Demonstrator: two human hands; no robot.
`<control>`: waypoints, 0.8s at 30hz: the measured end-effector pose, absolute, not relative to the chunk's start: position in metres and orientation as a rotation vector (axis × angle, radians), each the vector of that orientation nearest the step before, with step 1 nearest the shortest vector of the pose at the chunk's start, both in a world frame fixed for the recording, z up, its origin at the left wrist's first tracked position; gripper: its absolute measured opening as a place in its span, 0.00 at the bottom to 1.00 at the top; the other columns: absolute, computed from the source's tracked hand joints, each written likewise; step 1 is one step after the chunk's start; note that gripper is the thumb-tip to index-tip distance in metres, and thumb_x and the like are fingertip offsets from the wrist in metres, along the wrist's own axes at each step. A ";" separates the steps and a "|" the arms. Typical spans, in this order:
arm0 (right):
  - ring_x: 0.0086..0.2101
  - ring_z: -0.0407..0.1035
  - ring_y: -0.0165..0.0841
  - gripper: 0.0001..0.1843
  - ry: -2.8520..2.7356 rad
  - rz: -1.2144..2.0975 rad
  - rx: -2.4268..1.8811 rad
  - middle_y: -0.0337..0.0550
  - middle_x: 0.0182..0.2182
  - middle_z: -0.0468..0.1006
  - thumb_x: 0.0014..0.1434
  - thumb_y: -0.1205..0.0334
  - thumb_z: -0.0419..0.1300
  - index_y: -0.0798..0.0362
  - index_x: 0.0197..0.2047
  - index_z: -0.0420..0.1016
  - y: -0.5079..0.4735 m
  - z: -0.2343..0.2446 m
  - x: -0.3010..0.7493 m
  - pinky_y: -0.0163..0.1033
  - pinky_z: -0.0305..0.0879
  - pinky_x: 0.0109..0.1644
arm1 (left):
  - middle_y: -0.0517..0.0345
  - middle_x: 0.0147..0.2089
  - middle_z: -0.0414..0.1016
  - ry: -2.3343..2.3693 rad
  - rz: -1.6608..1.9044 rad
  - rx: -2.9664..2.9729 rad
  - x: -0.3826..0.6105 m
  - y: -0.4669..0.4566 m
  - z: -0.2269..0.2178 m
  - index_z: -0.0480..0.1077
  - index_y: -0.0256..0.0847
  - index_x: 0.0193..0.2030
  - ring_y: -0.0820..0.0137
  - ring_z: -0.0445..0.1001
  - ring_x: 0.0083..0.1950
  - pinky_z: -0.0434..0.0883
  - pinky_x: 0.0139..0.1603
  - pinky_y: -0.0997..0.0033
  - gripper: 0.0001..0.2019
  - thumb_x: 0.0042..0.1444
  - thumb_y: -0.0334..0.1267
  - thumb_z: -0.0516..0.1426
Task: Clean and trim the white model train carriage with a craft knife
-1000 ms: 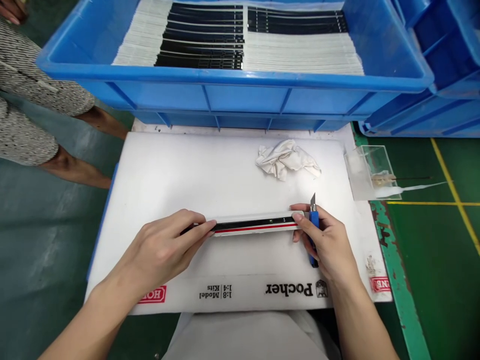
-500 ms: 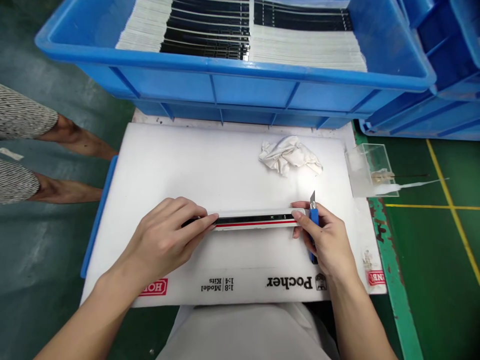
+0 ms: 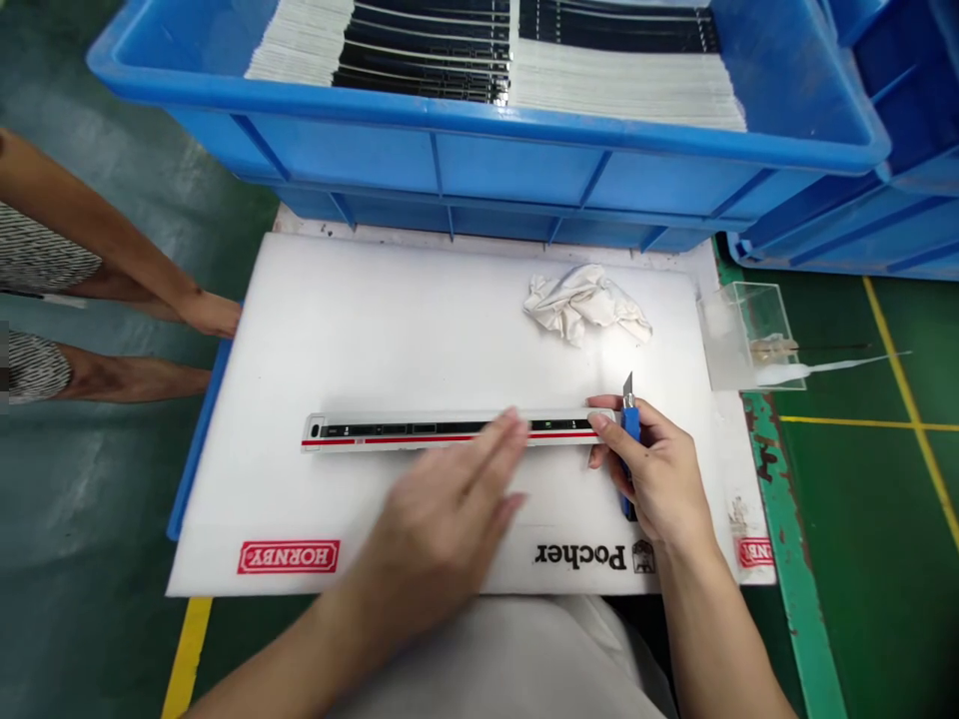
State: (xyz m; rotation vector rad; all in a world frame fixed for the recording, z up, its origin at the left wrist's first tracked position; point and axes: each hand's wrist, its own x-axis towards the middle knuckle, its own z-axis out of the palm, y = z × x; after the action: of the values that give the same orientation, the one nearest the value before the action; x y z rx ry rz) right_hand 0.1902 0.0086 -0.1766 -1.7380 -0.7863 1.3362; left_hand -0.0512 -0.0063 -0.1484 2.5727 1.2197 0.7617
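A long white strip with a black band and a red stripe [image 3: 405, 433] lies across the white foam board [image 3: 390, 330]. My right hand [image 3: 651, 474] pinches the strip's right end and also holds a blue utility knife [image 3: 629, 429], blade pointing up. My left hand [image 3: 442, 514] is off the strip's left end and is blurred with motion over the strip's middle, fingers stretched out, holding nothing.
A crumpled white cloth [image 3: 584, 302] lies on the board's far right. A large blue crate [image 3: 494, 150] of stacked black and white strips stands behind. A clear plastic box [image 3: 749, 335] with swabs sits at right. Another person's hand [image 3: 210, 312] touches the board's left edge.
My left hand has let go of the strip's left end and moved right toward its middle. The other person's arm has reached in to the board's left edge.
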 end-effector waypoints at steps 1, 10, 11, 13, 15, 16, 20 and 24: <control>0.14 0.52 0.25 0.32 -0.789 1.335 -1.737 0.39 0.19 0.75 0.54 0.41 0.77 0.56 0.52 0.82 0.008 -0.177 0.191 0.29 0.43 0.15 | 0.32 0.71 0.71 1.187 0.713 2.533 -0.037 -0.013 -0.150 0.58 0.23 0.72 0.57 0.75 0.67 0.78 0.53 0.63 0.25 0.73 0.34 0.54; 0.15 0.53 0.25 0.31 -0.811 1.338 -1.714 0.38 0.20 0.74 0.55 0.42 0.78 0.54 0.53 0.82 0.004 -0.184 0.196 0.29 0.46 0.15 | 0.32 0.80 0.47 1.382 0.242 2.422 0.014 -0.031 -0.168 0.45 0.18 0.78 0.66 0.86 0.41 0.78 0.26 0.67 0.36 0.73 0.41 0.51; 0.15 0.52 0.25 0.31 -0.809 1.339 -1.714 0.38 0.20 0.75 0.55 0.42 0.78 0.54 0.53 0.82 0.004 -0.184 0.196 0.29 0.45 0.14 | 0.33 0.80 0.48 1.406 0.217 2.414 0.015 -0.031 -0.168 0.46 0.17 0.78 0.67 0.85 0.39 0.77 0.25 0.67 0.37 0.73 0.42 0.53; 0.15 0.52 0.24 0.31 -0.803 1.339 -1.716 0.38 0.20 0.75 0.54 0.42 0.78 0.54 0.52 0.82 0.004 -0.184 0.196 0.28 0.46 0.14 | 0.34 0.80 0.48 1.450 0.182 2.385 0.019 -0.033 -0.166 0.45 0.18 0.78 0.68 0.84 0.36 0.77 0.23 0.66 0.39 0.71 0.42 0.56; 0.15 0.52 0.24 0.31 -0.798 1.334 -1.722 0.38 0.20 0.75 0.53 0.42 0.78 0.54 0.52 0.82 0.004 -0.184 0.195 0.28 0.46 0.14 | 0.34 0.80 0.49 1.447 0.205 2.346 0.019 -0.034 -0.165 0.43 0.18 0.78 0.67 0.85 0.37 0.78 0.25 0.65 0.41 0.71 0.44 0.56; 0.15 0.52 0.24 0.31 -0.798 1.329 -1.727 0.39 0.20 0.75 0.53 0.42 0.79 0.54 0.52 0.82 0.004 -0.184 0.195 0.28 0.46 0.14 | 0.34 0.80 0.49 1.430 0.247 2.324 0.017 -0.034 -0.165 0.40 0.19 0.79 0.66 0.85 0.41 0.79 0.27 0.66 0.41 0.72 0.45 0.55; 0.16 0.54 0.25 0.31 -0.807 1.286 -1.742 0.40 0.20 0.75 0.52 0.42 0.79 0.55 0.51 0.83 0.004 -0.184 0.194 0.27 0.47 0.14 | 0.33 0.81 0.50 1.440 0.493 2.252 -0.004 -0.038 -0.165 0.26 0.27 0.80 0.60 0.78 0.66 0.83 0.43 0.69 0.43 0.75 0.46 0.49; 0.16 0.54 0.25 0.31 -0.822 1.250 -1.736 0.40 0.19 0.74 0.50 0.43 0.80 0.56 0.49 0.84 0.003 -0.183 0.193 0.27 0.47 0.14 | 0.33 0.80 0.53 1.669 0.583 2.206 -0.029 -0.046 -0.166 0.25 0.31 0.81 0.58 0.79 0.65 0.82 0.35 0.70 0.42 0.76 0.46 0.50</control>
State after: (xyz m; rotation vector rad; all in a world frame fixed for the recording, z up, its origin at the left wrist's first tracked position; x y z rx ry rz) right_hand 0.1932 0.0027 -0.1832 -1.7361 -0.8218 1.2496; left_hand -0.0293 -0.0456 -0.1661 2.2058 1.6689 0.5831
